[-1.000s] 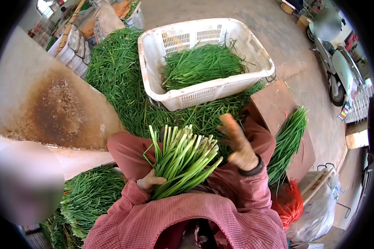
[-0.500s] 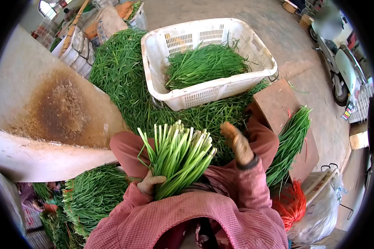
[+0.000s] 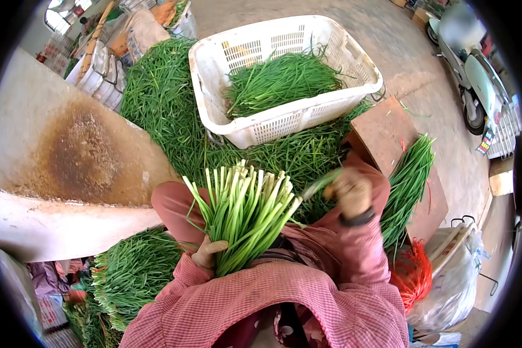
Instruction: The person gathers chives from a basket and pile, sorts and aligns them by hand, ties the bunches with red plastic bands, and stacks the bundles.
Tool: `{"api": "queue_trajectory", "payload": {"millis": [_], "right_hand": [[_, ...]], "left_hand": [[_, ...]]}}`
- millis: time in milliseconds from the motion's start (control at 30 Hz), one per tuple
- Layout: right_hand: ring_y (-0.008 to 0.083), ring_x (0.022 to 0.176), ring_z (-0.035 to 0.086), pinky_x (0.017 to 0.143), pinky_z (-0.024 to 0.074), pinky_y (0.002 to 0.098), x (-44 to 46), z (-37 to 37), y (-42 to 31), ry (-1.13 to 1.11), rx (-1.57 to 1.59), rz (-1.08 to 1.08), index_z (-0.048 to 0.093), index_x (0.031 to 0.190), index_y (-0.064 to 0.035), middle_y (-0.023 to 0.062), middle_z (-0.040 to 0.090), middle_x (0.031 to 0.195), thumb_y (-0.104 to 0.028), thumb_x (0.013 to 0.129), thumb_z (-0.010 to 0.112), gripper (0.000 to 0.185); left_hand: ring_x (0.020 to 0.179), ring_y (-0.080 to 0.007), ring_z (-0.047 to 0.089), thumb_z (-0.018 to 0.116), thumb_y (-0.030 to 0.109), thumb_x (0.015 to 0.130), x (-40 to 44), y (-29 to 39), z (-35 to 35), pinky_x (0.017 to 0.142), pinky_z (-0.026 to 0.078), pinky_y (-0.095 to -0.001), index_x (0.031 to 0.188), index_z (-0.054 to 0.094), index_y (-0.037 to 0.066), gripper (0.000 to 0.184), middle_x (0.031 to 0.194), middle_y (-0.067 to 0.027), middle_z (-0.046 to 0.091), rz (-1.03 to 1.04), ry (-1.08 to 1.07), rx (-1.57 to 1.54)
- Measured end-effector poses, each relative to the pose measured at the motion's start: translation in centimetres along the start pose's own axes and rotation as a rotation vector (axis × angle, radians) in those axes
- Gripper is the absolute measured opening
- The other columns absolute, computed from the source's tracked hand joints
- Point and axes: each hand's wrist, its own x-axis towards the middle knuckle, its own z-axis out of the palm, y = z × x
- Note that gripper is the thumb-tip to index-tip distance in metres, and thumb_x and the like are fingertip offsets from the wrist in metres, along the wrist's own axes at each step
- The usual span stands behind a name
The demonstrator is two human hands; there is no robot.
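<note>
My left hand is wrapped round a thick bunch of garlic chives at my lap, pale cut ends up and spread out like a fan. Just right of the bunch is my right hand, blurred by motion, its fingers curled in. A smeared green wisp of chive leaf runs from these fingers toward the bunch's right edge. Beyond my knees, a white plastic basket holds a pile of chives.
Loose green leaves cover the floor around the basket. Chives lie on a brown board at right, near red ties. Stacked bunches stand at left beside a stained slab. A scooter is parked far right.
My right hand has moved slightly right and down, its fingers curling from a looser pose, and a green wisp now shows at it. My left hand keeps the bunch. The view has shifted slightly.
</note>
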Motion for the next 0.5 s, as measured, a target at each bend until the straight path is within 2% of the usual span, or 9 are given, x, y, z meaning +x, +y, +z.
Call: {"api": "queue_trajectory", "payload": {"millis": [67, 100, 167, 200, 267, 300, 333, 400, 500], "right_hand": [[0.0116, 0.046, 0.052, 0.043, 0.0428, 0.0235, 3.8, -2.5, -1.7, 0.367, -0.42, 0.183, 0.06, 0.085, 0.0013, 0.0074, 0.057, 0.06, -0.012, 0.087, 0.047, 0.019], [0.0172, 0.058, 0.057, 0.053, 0.0474, 0.0288, 4.7, -2.7, -3.9, 0.316, -0.803, 0.049, 0.056, 0.1, 0.0011, 0.0122, 0.059, 0.069, -0.013, 0.082, 0.054, 0.024], [0.0328, 0.096, 0.052, 0.082, 0.0427, 0.0407, 6.0, -2.2, -3.8, 0.134, -1.059, -0.347, 0.037, 0.123, -0.0003, 0.0205, 0.051, 0.108, -0.024, 0.062, 0.071, 0.073], [0.0362, 0.105, 0.046, 0.092, 0.0353, 0.0414, 6.7, -1.3, -3.5, -0.002, -0.972, -0.765, 0.035, 0.122, 0.003, 0.0222, 0.046, 0.116, -0.032, 0.059, 0.073, 0.082], [0.0343, 0.119, 0.033, 0.099, 0.0261, 0.0401, 6.2, 2.9, -5.9, -0.447, -0.768, -0.647, 0.034, 0.125, 0.0008, 0.021, 0.036, 0.128, -0.041, 0.066, 0.068, 0.08], [0.035, 0.119, 0.033, 0.098, 0.0265, 0.0433, 5.9, 4.8, -6.8, -0.674, -0.952, -0.54, 0.048, 0.114, 0.0002, 0.0209, 0.04, 0.124, -0.043, 0.067, 0.066, 0.066], [0.0342, 0.11, 0.044, 0.091, 0.0362, 0.0423, 6.0, 5.7, -4.7, -0.795, -0.933, -0.539, 0.061, 0.098, -0.0042, 0.021, 0.05, 0.113, -0.034, 0.068, 0.068, 0.044], [0.0245, 0.074, 0.058, 0.064, 0.047, 0.0335, 6.8, 6.9, -2.6, -1.033, -0.422, -0.04, 0.063, 0.084, -0.006, 0.0129, 0.06, 0.079, -0.014, 0.073, 0.063, 0.013], [0.0229, 0.066, 0.057, 0.06, 0.0462, 0.0306, 5.7, 7.1, -2.4, -0.876, -0.349, -0.19, 0.062, 0.081, -0.0034, 0.0103, 0.058, 0.072, -0.009, 0.074, 0.06, 0.009]], "left_hand": [[0.098, -0.0228, 0.053, 0.059, 0.008, 0.063, -0.4, 0.1, 0.4, 0.085, 0.042, -0.0343, 0.12, 0.04, 0.002, 0.06, 0.11, -0.0103, 0.053, 0.007, 0.015, -0.002], [0.097, -0.0228, 0.053, 0.06, 0.006, 0.062, -0.6, 0.1, 0.7, 0.084, 0.043, -0.0343, 0.119, 0.041, 0.002, 0.06, 0.109, -0.0104, 0.054, 0.016, 0.039, 0.006], [0.096, -0.0227, 0.054, 0.06, 0.005, 0.062, -0.4, 0.2, 0.8, 0.083, 0.043, -0.0342, 0.119, 0.041, 0.002, 0.06, 0.108, -0.0104, 0.054, 0.032, 0.065, 0.017], [0.096, -0.0226, 0.054, 0.06, 0.004, 0.062, -0.3, 0.1, 0.9, 0.083, 0.043, -0.034, 0.119, 0.041, 0.002, 0.06, 0.108, -0.0105, 0.054, 0.08, 0.069, 0.07], [0.096, -0.0225, 0.053, 0.06, 0.003, 0.062, -0.3, 0.0, 1.0, 0.083, 0.043, -0.0338, 0.118, 0.041, 0.002, 0.059, 0.108, -0.0106, 0.055, 0.125, 0.072, 0.119], [0.096, -0.0224, 0.053, 0.06, 0.003, 0.063, -0.3, 0.0, 1.1, 0.084, 0.043, -0.0338, 0.118, 0.041, 0.002, 0.058, 0.107, -0.0107, 0.055, 0.102, 0.064, 0.128], [0.096, -0.0222, 0.053, 0.059, 0.003, 0.063, -0.3, 0.1, 1.1, 0.084, 0.043, -0.0339, 0.118, 0.042, 0.002, 0.057, 0.107, -0.0107, 0.055, 0.082, 0.054, 0.138], [0.097, -0.0223, 0.053, 0.06, 0.003, 0.064, -0.3, -0.1, 0.2, 0.084, 0.043, -0.0341, 0.119, 0.041, 0.002, 0.058, 0.108, -0.0108, 0.054, 0.061, 0.048, 0.096], [0.098, -0.0225, 0.053, 0.06, 0.003, 0.064, -0.3, 0.0, 0.1, 0.084, 0.043, -0.0346, 0.12, 0.04, 0.002, 0.059, 0.11, -0.0111, 0.053, 0.031, 0.03, -0.029]]}}
